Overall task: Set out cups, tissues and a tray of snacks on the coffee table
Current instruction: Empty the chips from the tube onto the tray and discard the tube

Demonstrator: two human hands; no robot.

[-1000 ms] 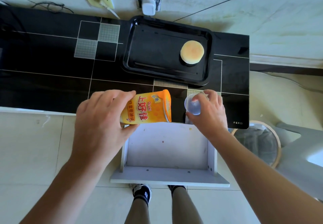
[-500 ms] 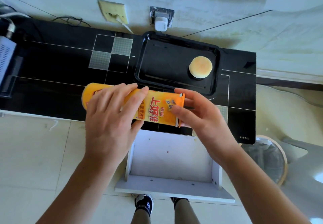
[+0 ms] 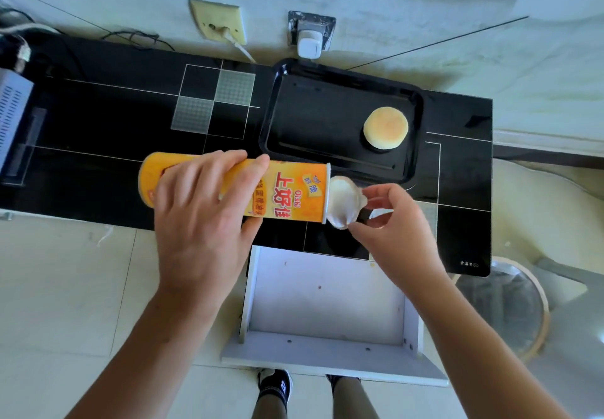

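My left hand (image 3: 204, 219) grips an orange snack can (image 3: 287, 194), held sideways above the black glass coffee table (image 3: 98, 130) with its mouth to the right. My right hand (image 3: 395, 225) pinches the silver foil seal (image 3: 343, 202) at the can's mouth, and the seal is partly peeled away. A clear plastic lid (image 3: 380, 214) shows between my right fingers. Behind the can lies a black tray (image 3: 327, 117) with one round yellow cake (image 3: 385, 128) on its right side.
An open white drawer (image 3: 327, 301) juts out below the table toward my feet. A round bin (image 3: 510, 307) stands on the floor at right. A white device (image 3: 13, 108) sits on the table's left end. Wall sockets (image 3: 310, 34) with plugs are behind the tray.
The can has turned fully sideways with its mouth to the right. My right hand, which held the clear lid and then covered the can's end, now pulls the foil seal away.
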